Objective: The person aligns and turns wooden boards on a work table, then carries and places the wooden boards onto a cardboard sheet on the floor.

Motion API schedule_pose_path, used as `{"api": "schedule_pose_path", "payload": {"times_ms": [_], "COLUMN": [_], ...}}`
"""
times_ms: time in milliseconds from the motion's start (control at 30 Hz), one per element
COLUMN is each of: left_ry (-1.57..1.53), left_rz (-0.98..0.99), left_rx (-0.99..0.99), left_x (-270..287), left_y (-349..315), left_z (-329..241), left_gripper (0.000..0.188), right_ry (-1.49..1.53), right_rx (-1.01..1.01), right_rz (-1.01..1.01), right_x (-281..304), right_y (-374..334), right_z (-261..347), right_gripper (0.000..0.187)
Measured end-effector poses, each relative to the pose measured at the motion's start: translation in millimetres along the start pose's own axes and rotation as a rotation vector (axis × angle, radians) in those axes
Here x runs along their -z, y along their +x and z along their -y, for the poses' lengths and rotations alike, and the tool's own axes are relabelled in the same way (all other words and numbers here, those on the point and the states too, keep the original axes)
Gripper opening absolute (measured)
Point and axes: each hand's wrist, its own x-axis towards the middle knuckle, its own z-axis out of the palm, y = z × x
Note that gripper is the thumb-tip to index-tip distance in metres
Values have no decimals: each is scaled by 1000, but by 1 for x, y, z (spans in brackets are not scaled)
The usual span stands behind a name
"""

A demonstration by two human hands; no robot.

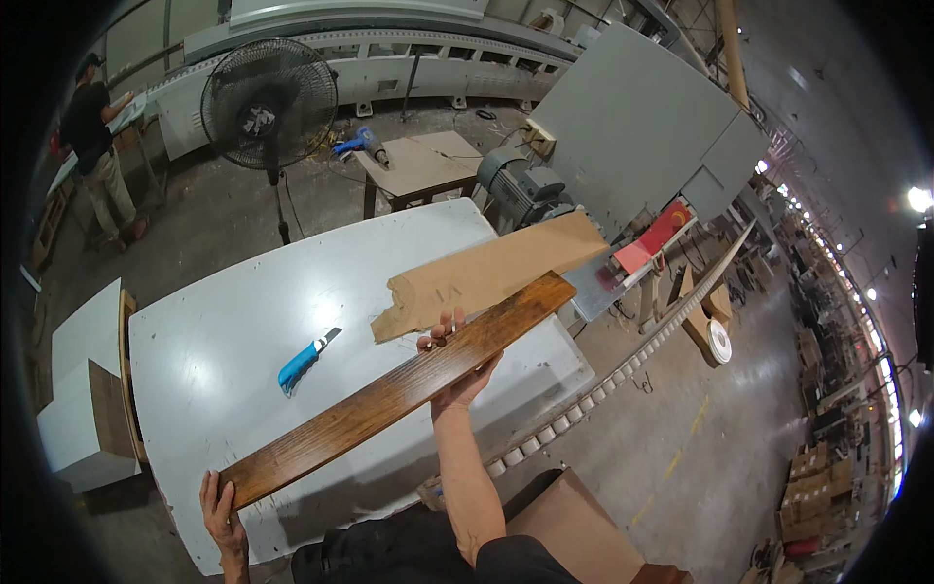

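Note:
A long brown stained wooden board (pixel 389 394) is held up at a slant over the white table (pixel 233 292). My left hand (pixel 222 511) grips its near left end, fingers over the edge. Farther along, my right hand (pixel 462 375) holds the board from beneath, with its fingertips showing past the far edge. On the tabletop lies a blue utility knife (pixel 309 362) with its blade out. Beyond the board rests a sheet of brown kraft paper (pixel 486 273), torn at its left end.
A standing fan (pixel 269 102) rises past the table. Behind it, a small table (pixel 423 164) carries a blue heat gun (pixel 365 146). At right are a motor (pixel 522 185), a grey machine cabinet (pixel 652 127) and a roller conveyor (pixel 603 391). A cardboard box (pixel 569 530) stands close by; another person (pixel 92 146) works far left.

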Motion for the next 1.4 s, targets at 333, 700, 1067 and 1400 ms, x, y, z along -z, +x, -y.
{"api": "schedule_pose_path", "payload": {"times_ms": [333,700,1067,1400], "left_ry": [-598,-5,185,282], "left_rz": [92,18,360,465], "left_rx": [573,448,104,57], "left_x": [32,-4,-97,-98], "left_y": [39,16,13,26], "left_z": [7,123,20,11], "left_gripper": [26,26,66,92], "right_ry": [-493,-1779,-2848,-2763], "right_rx": [19,-679,-370,-100], "right_rz": [-628,86,782,314], "right_x": [52,18,126,66], "right_y": [-17,-147,-6,-42], "right_z": [0,-33,77,122], "right_gripper": [36,65,74,71]}}
